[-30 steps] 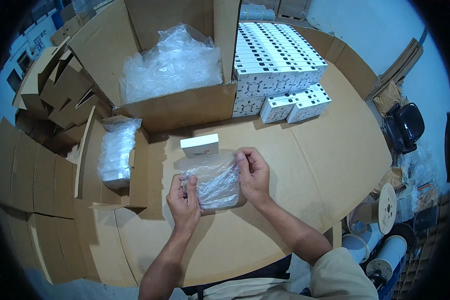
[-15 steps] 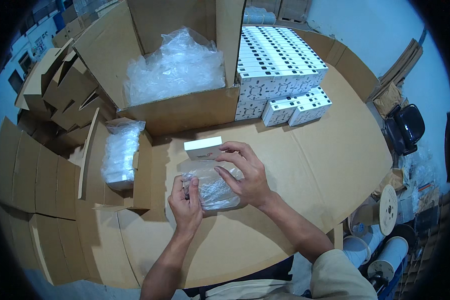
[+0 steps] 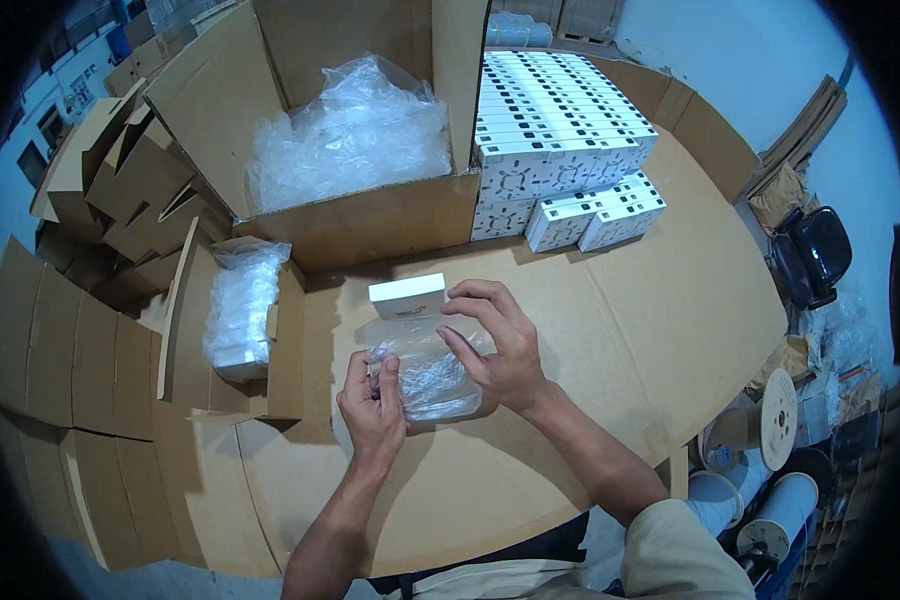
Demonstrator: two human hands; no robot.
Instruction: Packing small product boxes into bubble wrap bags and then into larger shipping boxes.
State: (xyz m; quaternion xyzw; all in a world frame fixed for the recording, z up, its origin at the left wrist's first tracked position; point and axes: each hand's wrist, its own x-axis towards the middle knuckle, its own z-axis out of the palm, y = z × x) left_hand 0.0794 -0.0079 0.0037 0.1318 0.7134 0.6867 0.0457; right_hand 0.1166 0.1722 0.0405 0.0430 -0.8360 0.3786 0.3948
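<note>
My left hand [image 3: 372, 408] is closed on the left edge of a clear plastic bag [image 3: 432, 385], thumb on top. The bag lies crinkled on the cardboard-covered table. Over its right side my right hand [image 3: 508, 352] hovers, fingers bent but apart, with nothing between them. Just beyond the bag stands a small white box [image 3: 407, 297] with a little print on its front face. The right fingertips are close to the box's right end, and a narrow gap shows between them.
An open carton [image 3: 288, 350] at left holds several plastic-wrapped packs [image 3: 242, 310]. Behind it, a large cardboard box [image 3: 370, 222] contains a heap of clear bags [image 3: 355, 140]. White patterned boxes [image 3: 560, 150] are stacked at the back right. Folded cardboard [image 3: 60, 350] lines the left side.
My right hand has shifted slightly right, and its fingers have drawn away from the white box. The left hand keeps its grip on the bag.
</note>
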